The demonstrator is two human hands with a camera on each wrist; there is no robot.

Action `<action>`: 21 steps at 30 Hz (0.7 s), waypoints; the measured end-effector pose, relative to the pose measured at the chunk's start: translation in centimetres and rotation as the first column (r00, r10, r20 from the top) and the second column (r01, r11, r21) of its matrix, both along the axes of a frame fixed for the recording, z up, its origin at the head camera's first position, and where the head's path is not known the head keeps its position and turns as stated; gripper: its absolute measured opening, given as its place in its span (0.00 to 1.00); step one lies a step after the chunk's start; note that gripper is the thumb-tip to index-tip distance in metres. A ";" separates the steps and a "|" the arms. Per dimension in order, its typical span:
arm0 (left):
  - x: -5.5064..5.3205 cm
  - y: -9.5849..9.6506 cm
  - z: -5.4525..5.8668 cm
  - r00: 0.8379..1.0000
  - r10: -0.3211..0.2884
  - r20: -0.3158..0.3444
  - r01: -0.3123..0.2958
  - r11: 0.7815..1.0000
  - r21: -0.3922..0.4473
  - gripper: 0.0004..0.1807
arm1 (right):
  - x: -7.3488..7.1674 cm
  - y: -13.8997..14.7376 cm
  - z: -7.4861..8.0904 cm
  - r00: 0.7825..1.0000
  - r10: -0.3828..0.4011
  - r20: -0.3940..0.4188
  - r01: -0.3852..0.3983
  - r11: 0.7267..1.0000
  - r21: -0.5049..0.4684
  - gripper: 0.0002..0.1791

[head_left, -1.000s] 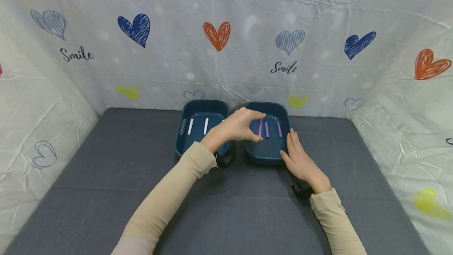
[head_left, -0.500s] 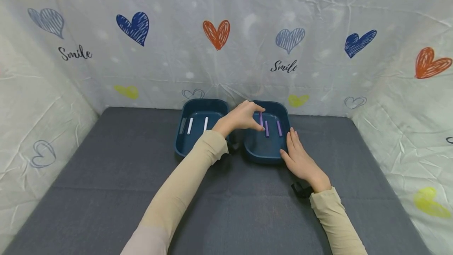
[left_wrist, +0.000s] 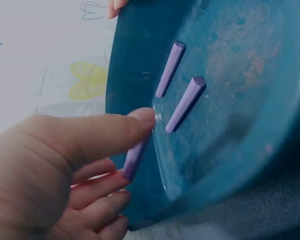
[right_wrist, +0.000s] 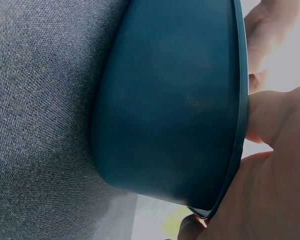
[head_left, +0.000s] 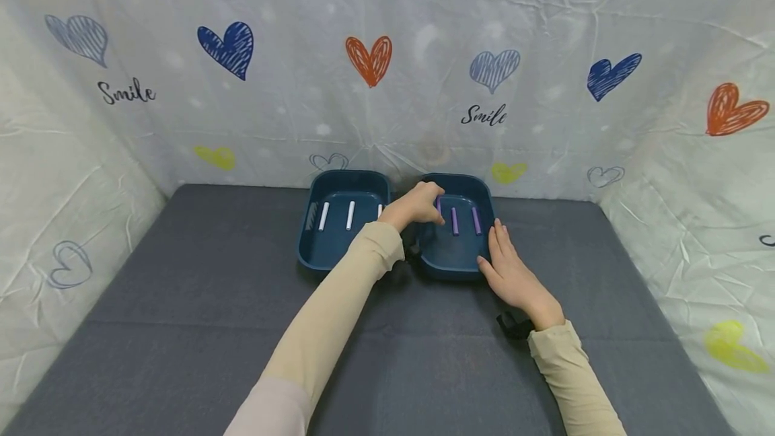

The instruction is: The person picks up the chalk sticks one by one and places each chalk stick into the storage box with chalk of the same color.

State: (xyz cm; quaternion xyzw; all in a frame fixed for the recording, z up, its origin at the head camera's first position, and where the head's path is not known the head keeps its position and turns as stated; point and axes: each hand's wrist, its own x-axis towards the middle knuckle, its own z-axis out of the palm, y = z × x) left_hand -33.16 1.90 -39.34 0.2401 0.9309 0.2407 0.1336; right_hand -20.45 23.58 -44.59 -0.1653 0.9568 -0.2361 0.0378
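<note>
My left hand (head_left: 416,204) reaches over the left side of the right-hand blue tray (head_left: 451,263). Between its thumb and fingers it pinches a purple chalk stick (left_wrist: 135,159), partly hidden behind the thumb in the left wrist view. Two more purple chalk sticks, a nearer one (left_wrist: 186,104) and a farther one (left_wrist: 170,69), lie side by side on the tray floor. At the tray's right side, my right hand (head_left: 516,278) rests against the rim with fingers extended. In the right wrist view, its thumb (right_wrist: 264,115) touches the rim (right_wrist: 242,100).
A matching blue tray (head_left: 315,258) stands to the left, holding white chalk sticks (head_left: 350,215) in a row; my left forearm passes over its near right corner. Both trays sit on a grey cloth-covered table (head_left: 181,328), close to a white printed curtain (head_left: 418,73) behind.
My left hand has closed its fingers and thumb on the leftmost purple chalk stick and shifted it slightly left. The right hand stays at the tray's rim.
</note>
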 end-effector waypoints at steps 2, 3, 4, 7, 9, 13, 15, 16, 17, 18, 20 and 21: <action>0.1 0.2 0.0 1.000 0.003 0.017 -0.003 1.000 -0.018 0.40 | 0.1 0.0 0.0 1.000 -0.001 -0.004 0.001 1.000 -0.001 0.39; 0.2 0.3 0.0 1.000 0.007 0.028 -0.007 0.999 -0.033 0.40 | 0.1 0.0 0.1 1.000 -0.001 -0.008 0.001 1.000 -0.001 0.39; 0.2 0.5 0.1 0.999 0.012 0.038 -0.010 0.999 -0.047 0.40 | 0.1 0.0 0.1 1.000 -0.002 -0.010 0.002 1.000 -0.003 0.39; 0.4 0.9 0.2 0.998 0.033 0.048 -0.029 0.996 -0.086 0.39 | 0.2 -0.1 0.1 1.000 -0.005 -0.007 0.004 1.000 -0.006 0.38; 0.4 1.2 0.2 0.998 0.055 0.035 -0.050 0.991 -0.127 0.38 | 0.2 -0.1 0.2 1.000 -0.005 -0.008 0.004 1.000 -0.012 0.38; 0.4 1.7 -0.2 0.997 0.074 -0.014 -0.076 0.973 -0.220 0.37 | 0.3 -0.1 0.1 1.000 -0.004 -0.005 0.004 1.000 -0.015 0.39; 0.5 1.8 -0.4 0.996 0.079 -0.036 -0.085 0.965 -0.248 0.38 | 0.3 -0.1 0.0 1.000 -0.003 -0.010 0.003 1.000 -0.020 0.39; 0.5 1.8 -0.4 0.996 0.078 -0.044 -0.087 0.962 -0.259 0.38 | 0.3 -0.1 0.0 1.000 -0.003 -0.010 0.003 1.000 -0.015 0.39; 0.4 1.8 -0.5 0.995 0.080 -0.053 -0.091 0.959 -0.268 0.39 | 0.3 -0.1 0.0 1.000 -0.002 -0.012 0.002 1.000 -0.016 0.39; 0.4 1.8 -0.5 0.995 0.078 -0.063 -0.092 0.958 -0.273 0.39 | 0.3 -0.1 0.0 1.000 -0.002 -0.015 0.002 1.000 -0.019 0.39; 0.3 1.8 -0.5 0.994 0.075 -0.078 -0.093 0.956 -0.278 0.39 | 0.3 -0.1 0.1 1.000 -0.002 -0.015 0.001 1.000 -0.023 0.39; 0.3 1.8 -0.5 0.994 0.069 -0.085 -0.090 0.956 -0.280 0.39 | 0.3 -0.1 0.1 1.000 -0.003 -0.013 0.003 1.000 -0.022 0.39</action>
